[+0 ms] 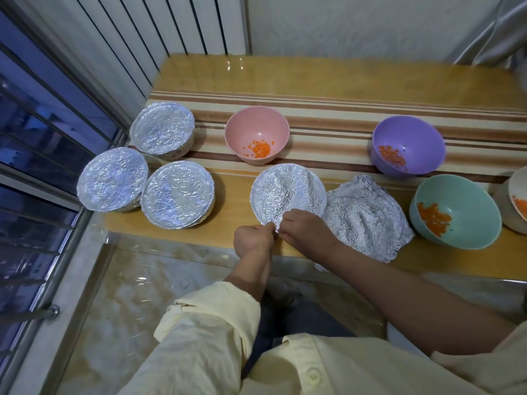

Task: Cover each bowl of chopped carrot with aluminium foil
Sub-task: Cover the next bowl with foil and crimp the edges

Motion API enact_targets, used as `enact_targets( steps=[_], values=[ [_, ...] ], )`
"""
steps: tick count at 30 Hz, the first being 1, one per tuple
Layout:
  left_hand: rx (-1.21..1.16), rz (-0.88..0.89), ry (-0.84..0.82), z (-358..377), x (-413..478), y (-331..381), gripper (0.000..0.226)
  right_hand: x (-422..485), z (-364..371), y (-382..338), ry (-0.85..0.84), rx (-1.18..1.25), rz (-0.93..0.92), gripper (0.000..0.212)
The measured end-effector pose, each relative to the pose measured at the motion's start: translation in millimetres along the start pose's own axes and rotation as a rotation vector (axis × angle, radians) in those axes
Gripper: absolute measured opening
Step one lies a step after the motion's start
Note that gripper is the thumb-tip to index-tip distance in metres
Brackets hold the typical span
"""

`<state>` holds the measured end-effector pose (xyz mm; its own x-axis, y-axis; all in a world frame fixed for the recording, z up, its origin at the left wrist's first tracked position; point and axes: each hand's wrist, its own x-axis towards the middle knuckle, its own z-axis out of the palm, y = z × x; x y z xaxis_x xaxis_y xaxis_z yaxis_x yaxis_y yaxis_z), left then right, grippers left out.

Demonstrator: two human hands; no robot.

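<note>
**Work position.** The centre bowl (288,192) stands on the bare wood of the table (313,78), just on the near side of the striped runner (328,115). Creased foil covers its whole mouth, with one raised fold running from far to near.

**Hands.** Both hands meet at the near rim of the centre bowl.
- The left hand (252,240) has its fingers curled, and thumb and fingertips pinch the foil edge at the rim.
- The right hand (302,226) pinches the same edge from the right side, fingers bent together (the fingertips themselves are hidden behind the knuckles).
- The two hands are touching or very nearly so; which cannot be told.

**Finished units.** Three foil-covered bowls (177,193) sit in a cluster at the left end of the table, two on the wood and the far one on the runner.

**Open units.**
- The pink bowl (256,129) and the purple bowl (407,138) stand on the runner.
- The teal bowl (462,201) stands on the wood at near right.
- A pale bowl (516,189) is cut off by the right edge.
- Each holds chopped carrot (258,146).

**Stock.** Loose foil (368,215) lies crumpled between the centre bowl and the teal bowl, touching the centre bowl and overhanging the near table edge.
</note>
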<state>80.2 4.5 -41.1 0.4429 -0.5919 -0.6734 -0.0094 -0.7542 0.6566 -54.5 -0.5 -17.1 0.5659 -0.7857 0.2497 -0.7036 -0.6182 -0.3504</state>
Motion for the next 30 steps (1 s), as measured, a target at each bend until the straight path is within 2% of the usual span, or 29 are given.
enact_targets(
  steps=[1,5,11,12,15,17,25,27,30],
  values=[
    [0.010,0.007,-0.007,-1,3,1,0.009,-1,0,1,-0.006,0.003,-0.001,0.010],
    [0.086,0.051,-0.032,-11,15,9,0.009,-6,-4,7,-0.060,0.003,0.018,0.032],
    [0.118,0.067,-0.083,-18,11,16,0.012,-2,-1,5,-0.039,-0.090,-0.011,0.025],
    [0.105,0.068,-0.084,-18,8,16,0.018,-1,-1,5,-0.035,-0.095,-0.012,0.025],
    [0.083,0.073,-0.042,-16,-8,8,0.059,0,-3,4,-0.025,-0.097,-0.030,0.026],
    [0.089,0.068,-0.062,-11,-18,0,0.068,-1,-4,4,-0.022,-0.084,-0.037,0.026],
    [0.109,0.073,-0.090,8,-5,0,0.043,2,-2,3,-0.034,-0.056,-0.033,0.024],
    [0.103,0.078,-0.097,7,-5,-3,0.047,1,0,3,-0.033,-0.030,-0.025,0.017],
    [0.087,0.059,-0.138,7,-6,-10,0.063,-1,2,4,-0.010,-0.017,-0.007,0.021]
  ],
)
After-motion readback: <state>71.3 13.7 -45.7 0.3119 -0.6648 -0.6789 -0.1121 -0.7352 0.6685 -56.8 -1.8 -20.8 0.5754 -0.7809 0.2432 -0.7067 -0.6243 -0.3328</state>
